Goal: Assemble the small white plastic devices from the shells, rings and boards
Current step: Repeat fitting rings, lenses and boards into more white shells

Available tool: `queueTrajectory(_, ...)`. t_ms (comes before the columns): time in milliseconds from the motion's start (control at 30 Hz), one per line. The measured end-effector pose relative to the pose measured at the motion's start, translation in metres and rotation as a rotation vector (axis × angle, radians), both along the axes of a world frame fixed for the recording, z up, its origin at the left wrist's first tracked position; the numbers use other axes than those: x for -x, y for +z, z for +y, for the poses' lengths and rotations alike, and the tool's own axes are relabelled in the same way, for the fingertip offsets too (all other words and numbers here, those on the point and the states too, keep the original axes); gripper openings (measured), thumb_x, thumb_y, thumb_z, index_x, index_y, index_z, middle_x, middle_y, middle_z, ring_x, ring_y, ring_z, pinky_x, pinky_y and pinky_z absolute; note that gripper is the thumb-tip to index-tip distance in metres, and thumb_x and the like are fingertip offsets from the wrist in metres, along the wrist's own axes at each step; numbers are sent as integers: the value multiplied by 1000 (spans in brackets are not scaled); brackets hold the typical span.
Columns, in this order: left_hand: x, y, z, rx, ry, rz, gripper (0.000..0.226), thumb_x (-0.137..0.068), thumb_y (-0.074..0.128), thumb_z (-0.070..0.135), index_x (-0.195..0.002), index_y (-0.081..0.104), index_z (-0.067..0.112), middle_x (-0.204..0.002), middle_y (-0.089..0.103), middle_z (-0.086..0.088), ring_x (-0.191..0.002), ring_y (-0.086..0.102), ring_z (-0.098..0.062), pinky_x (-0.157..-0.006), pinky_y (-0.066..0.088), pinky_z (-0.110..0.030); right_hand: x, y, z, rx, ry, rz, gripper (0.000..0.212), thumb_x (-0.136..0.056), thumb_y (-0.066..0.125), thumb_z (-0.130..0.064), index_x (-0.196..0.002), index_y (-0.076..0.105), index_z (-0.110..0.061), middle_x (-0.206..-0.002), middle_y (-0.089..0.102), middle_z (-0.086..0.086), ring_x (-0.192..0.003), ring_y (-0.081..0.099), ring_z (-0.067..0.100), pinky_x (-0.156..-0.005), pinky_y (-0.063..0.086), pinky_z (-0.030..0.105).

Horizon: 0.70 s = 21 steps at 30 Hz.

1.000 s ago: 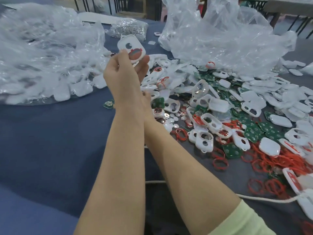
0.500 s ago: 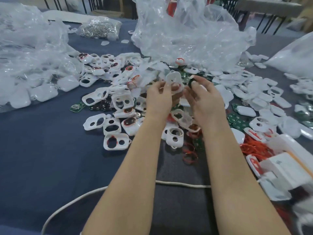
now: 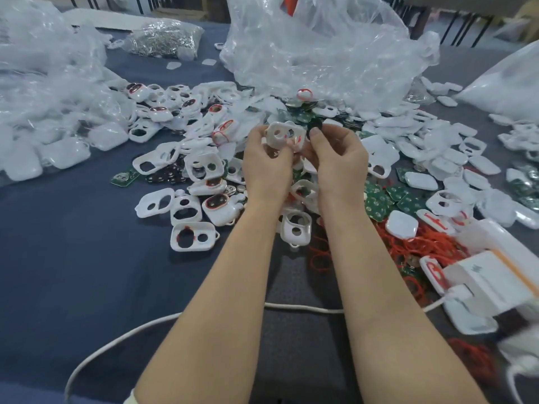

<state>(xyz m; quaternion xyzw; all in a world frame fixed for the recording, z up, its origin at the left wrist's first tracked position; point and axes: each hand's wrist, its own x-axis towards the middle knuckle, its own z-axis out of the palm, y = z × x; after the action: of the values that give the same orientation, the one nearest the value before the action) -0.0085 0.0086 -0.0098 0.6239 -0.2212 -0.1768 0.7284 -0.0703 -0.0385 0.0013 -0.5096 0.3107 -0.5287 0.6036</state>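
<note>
**Shell held up between both hands over the parts pile**

The white shell [image 3: 278,137] sits just above the heap in the middle of the table, gripped by the curled fingers of the left hand [image 3: 267,167]. Beside it, the right hand [image 3: 339,161] pinches a small dark round piece [image 3: 314,130] at its fingertips.

Both forearms cover part of the pile. Loose shells [image 3: 192,236], green boards [image 3: 379,204] and red rings [image 3: 420,243] lie scattered around them on the blue cloth [image 3: 73,258].

Crumpled clear bags [image 3: 320,48] stand behind the pile. A white cable [image 3: 122,336] curves across the near side, under the arms.

The held shell is glossy moulded plastic, rounded at the corners, with two holes through its face.

Half a second ago the hands were already working here. A second ago one hand held a shell far out to the left.
</note>
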Motion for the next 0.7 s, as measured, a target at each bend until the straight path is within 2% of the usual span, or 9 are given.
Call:
queueTrajectory(67, -1, 0, -1, 40, -1, 46, 7, -93, 56, 4, -100, 54, 6, -88, 70, -15, -76, 71, -22, -76, 58, -36, 1, 0, 1, 46, -20, 16, 14, -88, 65, -3, -82, 61, -16, -71, 64, -3, -61, 62, 7, -63, 53, 18)
queueTrajectory(167, -4, -1, -2, 12, 24, 65, 12, -96, 54, 12, -104, 58, 3, -95, 71, -18, -89, 70, -31, -88, 55, -47, -1, -2, 2, 96, -2, 56, 13, -88, 64, -4, -83, 62, -16, -75, 64, 1, -63, 62, 7, -62, 52, 18)
queueTrajectory(267, -5, 1, -1, 30, 50, 75, 11, -97, 52, 10, -104, 58, 3, -97, 71, -19, -91, 70, -33, -89, 54, -50, -1, -4, 1, 149, 5, 125, 10, -91, 60, -4, -88, 63, -12, -80, 62, 1, -67, 63, 7, -62, 53, 18)
queueTrajectory(333, -5, 1, 1, 14, 72, 14, 11, -95, 53, 7, -106, 56, 6, -95, 71, -15, -89, 70, -29, -88, 55, -45, 1, -5, -1, 196, 3, 189, 13, -92, 56, -2, -93, 66, -11, -89, 64, 4, -66, 63, 3, -63, 53, 18)
queueTrajectory(433, -5, 0, 1, -44, 104, -105, 19, -91, 60, 10, -109, 52, 10, -88, 67, -1, -80, 66, -14, -78, 53, -27, 2, -6, -2, 321, -5, 350, 19, -93, 54, -4, -101, 67, -15, -103, 65, 7, -76, 67, 8, -72, 53, 19)
queueTrajectory(533, -4, -1, 1, -89, 101, -187, 9, -93, 60, 14, -98, 52, 15, -78, 60, 10, -72, 60, -6, -69, 47, -17, 3, -7, -1, 402, -27, 403, 16, -90, 57, -5, -103, 62, -13, -91, 62, -4, -80, 64, 12, -77, 51, 22)
queueTrajectory(567, -4, 0, 1, -96, 88, -209, 3, -94, 58, 15, -94, 55, 14, -76, 60, 10, -71, 59, -7, -69, 46, -19, 3, -7, -1, 409, -37, 402, 14, -89, 59, -5, -101, 61, -12, -88, 61, -7, -77, 62, 9, -75, 51, 21)
queueTrajectory(633, -3, 0, 1, -95, 58, -223, 10, -97, 53, 18, -90, 58, 13, -73, 60, 8, -68, 57, -8, -68, 45, -25, 2, -9, -1, 407, -52, 396, 11, -89, 60, -4, -95, 60, -12, -83, 60, -10, -74, 60, 6, -74, 52, 21)
queueTrajectory(700, -3, 0, 1, -102, 30, -216, 10, -97, 52, 16, -91, 59, 13, -75, 63, 5, -70, 59, -10, -70, 47, -29, 2, -10, -3, 379, -65, 387, 11, -88, 59, -4, -92, 58, -14, -82, 59, -11, -75, 61, 8, -78, 54, 28)
